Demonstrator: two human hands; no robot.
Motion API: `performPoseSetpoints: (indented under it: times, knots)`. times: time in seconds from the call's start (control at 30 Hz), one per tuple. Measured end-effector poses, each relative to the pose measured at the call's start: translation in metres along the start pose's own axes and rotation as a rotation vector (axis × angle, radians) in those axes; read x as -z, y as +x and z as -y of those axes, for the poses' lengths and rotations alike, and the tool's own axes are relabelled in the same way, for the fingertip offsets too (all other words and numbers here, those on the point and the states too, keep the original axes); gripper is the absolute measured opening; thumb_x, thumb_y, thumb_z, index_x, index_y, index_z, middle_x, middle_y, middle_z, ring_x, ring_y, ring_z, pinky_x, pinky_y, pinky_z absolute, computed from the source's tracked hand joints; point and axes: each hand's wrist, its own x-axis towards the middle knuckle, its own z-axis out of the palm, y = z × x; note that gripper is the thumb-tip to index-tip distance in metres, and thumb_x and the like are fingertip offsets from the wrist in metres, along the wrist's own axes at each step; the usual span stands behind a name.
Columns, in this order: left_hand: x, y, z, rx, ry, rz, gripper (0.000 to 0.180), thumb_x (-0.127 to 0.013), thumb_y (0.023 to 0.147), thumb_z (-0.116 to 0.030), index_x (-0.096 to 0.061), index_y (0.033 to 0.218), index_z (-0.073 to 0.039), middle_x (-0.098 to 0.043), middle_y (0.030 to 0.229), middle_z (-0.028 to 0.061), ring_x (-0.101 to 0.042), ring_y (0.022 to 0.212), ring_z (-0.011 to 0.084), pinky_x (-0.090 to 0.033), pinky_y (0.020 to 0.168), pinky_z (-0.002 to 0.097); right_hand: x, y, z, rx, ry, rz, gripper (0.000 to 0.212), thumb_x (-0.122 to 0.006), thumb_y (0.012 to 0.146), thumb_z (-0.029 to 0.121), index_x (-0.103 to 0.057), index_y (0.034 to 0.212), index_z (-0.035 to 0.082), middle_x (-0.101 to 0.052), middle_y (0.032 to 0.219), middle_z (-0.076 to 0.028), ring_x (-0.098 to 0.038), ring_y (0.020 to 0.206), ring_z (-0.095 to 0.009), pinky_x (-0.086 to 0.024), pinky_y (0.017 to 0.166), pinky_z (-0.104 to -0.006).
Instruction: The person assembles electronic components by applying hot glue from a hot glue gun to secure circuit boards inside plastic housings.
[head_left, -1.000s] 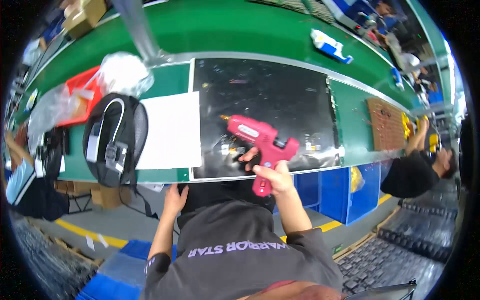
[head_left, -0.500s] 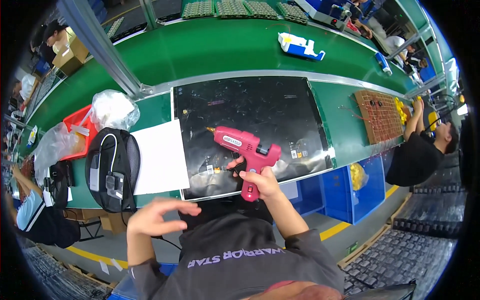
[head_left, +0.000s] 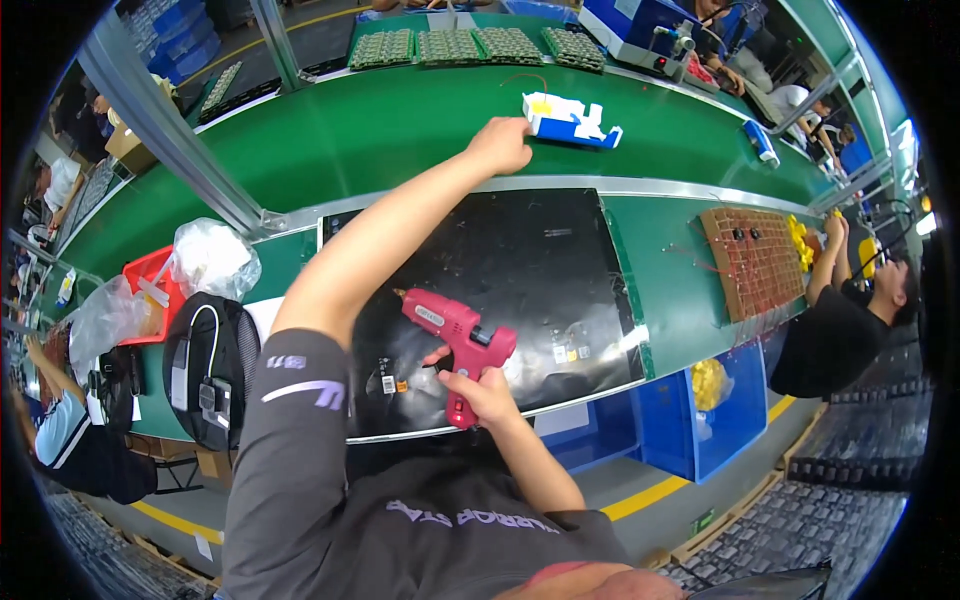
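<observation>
While the right hand [head_left: 485,397] grasps the pink hot-glue gun [head_left: 456,323] by its handle over the black mat [head_left: 540,270], nozzle to the far left, the left hand [head_left: 503,147] is extended over the far green belt [head_left: 350,130]. There the white-and-blue plastic housing [head_left: 572,128] lies just right of the left hand, clearly the nearer one, its long axis running left to right, right end slightly nearer. Whether the left fingers grip it cannot be told.
</observation>
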Motion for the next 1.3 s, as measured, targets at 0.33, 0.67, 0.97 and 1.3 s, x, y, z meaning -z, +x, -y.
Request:
performPoseSetpoints:
  times: [0.33,0.67,0.97,1.3]
  knots:
    - [-0.063,0.077,0.024,0.127,0.254,0.073,0.026,-0.053,0.081,-0.001,-0.066,0.103,-0.005,-0.061,0.114,0.0165,-0.059,0.108,0.0322,-0.051,0.088,0.0423,0.005,0.002,-0.005,0.051,-0.122,0.074,0.034,-0.062,0.081,-0.001,-0.053,0.113,0.004,-0.063,0.106,-0.001,-0.053,0.079,-0.004,-0.045,0.068,-0.0227]
    - [0.047,0.007,0.001,-0.025,0.153,-0.012,0.031,-0.074,0.072,-0.017,-0.068,0.101,-0.004,-0.066,0.101,0.0156,-0.063,0.095,0.0315,-0.049,0.086,0.0401,-0.002,-0.005,-0.005,0.102,-0.121,0.008,0.034,-0.063,0.080,0.000,-0.057,0.113,0.004,-0.063,0.106,-0.002,-0.052,0.081,-0.005,-0.044,0.071,-0.0238]
    - [0.149,-0.189,-0.013,0.121,-0.060,-0.263,0.029,-0.074,0.071,-0.013,-0.067,0.095,0.003,-0.064,0.092,0.0188,-0.063,0.083,0.0330,-0.049,0.077,0.0391,-0.003,-0.024,0.000,0.217,-0.026,-0.056,0.031,-0.063,0.079,0.001,-0.058,0.109,-0.001,-0.063,0.108,-0.010,-0.058,0.095,-0.018,-0.044,0.088,-0.0337]
    - [0.100,-0.349,-0.041,0.225,-0.100,-0.208,0.020,-0.067,0.074,-0.003,-0.061,0.093,-0.001,-0.058,0.092,0.0117,-0.059,0.088,0.0323,-0.050,0.074,0.0388,-0.016,-0.052,0.053,0.300,-0.136,-0.003,0.037,-0.063,0.075,0.004,-0.049,0.109,-0.001,-0.060,0.098,-0.017,-0.057,0.100,-0.033,-0.047,0.084,-0.0409]
